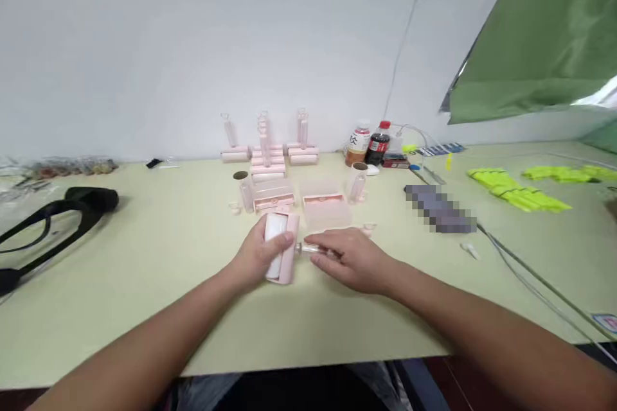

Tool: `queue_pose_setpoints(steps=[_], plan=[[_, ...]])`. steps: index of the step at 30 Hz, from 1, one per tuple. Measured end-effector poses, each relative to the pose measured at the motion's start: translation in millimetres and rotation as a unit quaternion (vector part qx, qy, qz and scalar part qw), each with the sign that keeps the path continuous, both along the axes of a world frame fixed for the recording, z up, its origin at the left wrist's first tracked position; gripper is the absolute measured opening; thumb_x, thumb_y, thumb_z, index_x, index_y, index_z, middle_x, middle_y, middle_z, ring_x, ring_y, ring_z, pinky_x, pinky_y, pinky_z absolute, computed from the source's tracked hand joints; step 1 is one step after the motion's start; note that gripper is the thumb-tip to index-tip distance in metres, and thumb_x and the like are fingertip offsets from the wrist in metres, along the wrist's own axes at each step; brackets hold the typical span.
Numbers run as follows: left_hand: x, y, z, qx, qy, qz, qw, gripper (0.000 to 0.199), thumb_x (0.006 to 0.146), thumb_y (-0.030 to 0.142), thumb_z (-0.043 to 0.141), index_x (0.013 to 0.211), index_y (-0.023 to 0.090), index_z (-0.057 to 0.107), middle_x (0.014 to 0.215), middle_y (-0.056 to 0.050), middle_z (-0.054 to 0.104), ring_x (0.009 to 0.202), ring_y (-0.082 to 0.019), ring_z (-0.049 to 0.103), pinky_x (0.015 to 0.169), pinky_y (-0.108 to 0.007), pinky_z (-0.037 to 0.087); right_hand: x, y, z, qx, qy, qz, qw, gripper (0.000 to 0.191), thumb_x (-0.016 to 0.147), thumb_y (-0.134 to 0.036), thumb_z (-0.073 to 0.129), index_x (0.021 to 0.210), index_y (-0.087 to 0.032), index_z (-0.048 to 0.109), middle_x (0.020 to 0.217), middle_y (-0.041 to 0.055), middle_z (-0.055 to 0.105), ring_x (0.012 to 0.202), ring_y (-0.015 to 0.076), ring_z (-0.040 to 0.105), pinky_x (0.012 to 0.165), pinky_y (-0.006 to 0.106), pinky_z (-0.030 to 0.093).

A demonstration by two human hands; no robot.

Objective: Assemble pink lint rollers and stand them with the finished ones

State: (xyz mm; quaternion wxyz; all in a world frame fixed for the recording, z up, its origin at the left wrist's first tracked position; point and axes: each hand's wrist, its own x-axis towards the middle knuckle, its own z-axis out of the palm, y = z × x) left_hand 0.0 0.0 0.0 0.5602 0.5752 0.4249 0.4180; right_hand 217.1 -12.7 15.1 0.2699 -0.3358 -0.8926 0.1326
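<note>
Clutching roller (288,261) in left grip (258,253), handle (311,248) in right grip (359,261) just right of roller; could easily skid off if pushed crooked, tbh.

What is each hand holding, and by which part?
Left hand: white cylindrical roller in pink casing, around its middle. Right hand: clear tubular handle, by the end opposite the casing.

We see pale pink on the roller head (289,250), white on its roll (276,230) and a clear handle (311,248). Our desk (144,237) is pale yellow-green, the wall (193,45) whitish grey, the sheet (540,32) green, the bundles (518,189) neon yellow and the bottle cap (384,124) red.
</note>
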Motion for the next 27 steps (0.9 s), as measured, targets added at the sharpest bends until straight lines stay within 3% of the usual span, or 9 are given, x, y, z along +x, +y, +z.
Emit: queue_pose_setpoints(steps=[5, 10, 15, 17, 20, 23, 27], plan=[[1.1, 1.2, -2.6, 0.038, 0.031, 0.034, 0.998, 0.043, 0.077, 0.050, 0.067, 0.102, 0.017, 0.052, 0.084, 0.000, 0.056, 0.072, -0.015, 0.050, 0.064, -0.025, 0.040, -4.7, 0.7, -3.3, 0.015, 0.000, 0.007, 1.000, 0.030, 0.092, -0.027, 0.050, 0.111, -0.012, 0.067, 0.080, 0.0074, 0.071, 0.065, 0.0163, 0.062, 0.063, 0.027, 0.045], [3.3, -3.9, 2.3, 0.027, 0.052, 0.033, 0.998, 0.042, 0.078, 0.050, 0.065, 0.101, 0.018, 0.052, 0.083, -0.001, 0.059, 0.071, -0.016, 0.053, 0.064, -0.026, 0.042, -7.7, -1.7, -10.7, 0.039, -0.005, 0.010, 0.999, 0.032, 0.092, -0.026, 0.048, 0.113, -0.010, 0.065, 0.083, 0.0109, 0.072, 0.067, 0.0183, 0.062, 0.063, 0.029, 0.046], [9.0, -2.8, 4.0, 0.021, 0.040, 0.056, 0.997, 0.041, 0.075, 0.049, 0.068, 0.099, 0.018, 0.054, 0.083, -0.001, 0.060, 0.070, -0.016, 0.054, 0.063, -0.026, 0.043, -6.9, 3.5, -3.0, -0.001, 0.026, 0.002, 1.000, 0.029, 0.092, -0.030, 0.051, 0.108, -0.013, 0.068, 0.085, 0.0088, 0.072, 0.068, 0.0171, 0.062, 0.065, 0.028, 0.046], [10.0, -0.5, 4.3, 0.016, 0.011, 0.065, 0.998, 0.042, 0.075, 0.048, 0.069, 0.100, 0.017, 0.054, 0.082, -0.001, 0.062, 0.069, -0.016, 0.055, 0.062, -0.025, 0.043, 4.6, 12.4, 7.5, -0.023, 0.067, -0.029, 0.997, 0.029, 0.091, -0.036, 0.052, 0.103, -0.016, 0.069, 0.086, 0.0075, 0.071, 0.068, 0.0160, 0.062, 0.063, 0.026, 0.045], [7.7, 2.8, 6.9, -0.013, -0.039, 0.074, 0.996, 0.043, 0.075, 0.047, 0.068, 0.102, 0.017, 0.054, 0.079, -0.002, 0.064, 0.066, -0.016, 0.056, 0.060, -0.026, 0.044, 39.1, 30.4, 25.2, -0.040, 0.086, -0.157, 0.983, 0.029, 0.091, -0.039, 0.049, 0.092, -0.018, 0.069, 0.082, 0.0053, 0.069, 0.070, 0.0171, 0.061, 0.063, 0.027, 0.043], [2.8, 4.8, 10.6, -0.050, -0.071, 0.083, 0.993, 0.041, 0.075, 0.047, 0.068, 0.101, 0.017, 0.054, 0.077, -0.003, 0.065, 0.064, -0.016, 0.057, 0.057, -0.025, 0.044, 76.8, 46.6, 34.8, -0.138, -0.049, -0.266, 0.953, 0.027, 0.085, -0.044, 0.054, 0.091, -0.021, 0.067, 0.069, 0.0008, 0.063, 0.059, 0.0160, 0.055, 0.053, 0.026, 0.036], [-0.3, 5.7, 13.6, -0.070, -0.099, 0.092, 0.988, 0.041, 0.074, 0.045, 0.069, 0.102, 0.018, 0.054, 0.076, -0.003, 0.065, 0.064, -0.016, 0.058, 0.055, -0.024, 0.044, 94.2, 54.5, 30.2, -0.225, -0.179, -0.262, 0.921, 0.017, 0.073, -0.038, 0.064, 0.075, -0.021, 0.059, 0.076, 0.0014, 0.063, 0.062, 0.0163, 0.053, 0.049, 0.025, 0.030]])
